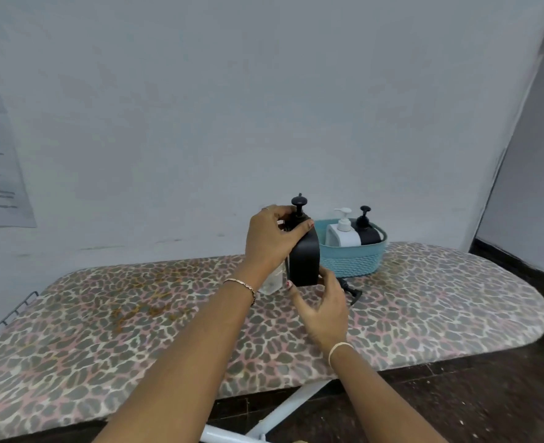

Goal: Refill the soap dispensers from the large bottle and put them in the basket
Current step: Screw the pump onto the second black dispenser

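Two hands are sharing one dispenser. The fingers [285,213] of my left hand [269,241] are curling round the collar just under the pump head [299,202], with the thumb pressing across the shoulder. My right hand [323,306] is bracketing the base of the black dispenser [304,263], thumb tip at one lower corner and fingers curled against the other.

The body is standing upright near the far edge of the ironing board [136,330]. I cannot tell whether its base is resting on the cover or hanging just clear of it. Just beside it, toward the board's rounded right end, the teal basket [350,262] is holding a white dispenser [342,233] and a second black dispenser [367,233]. A clear bottle [272,281] is showing behind my left wrist, mostly hidden. A loose black pump part [353,292] is lying in front of the basket.

I am judging this to be the closing step: seating the pump before the carry. The next move is calling for a firm twist at the collar against a steadied base, then a lift over the basket rim.
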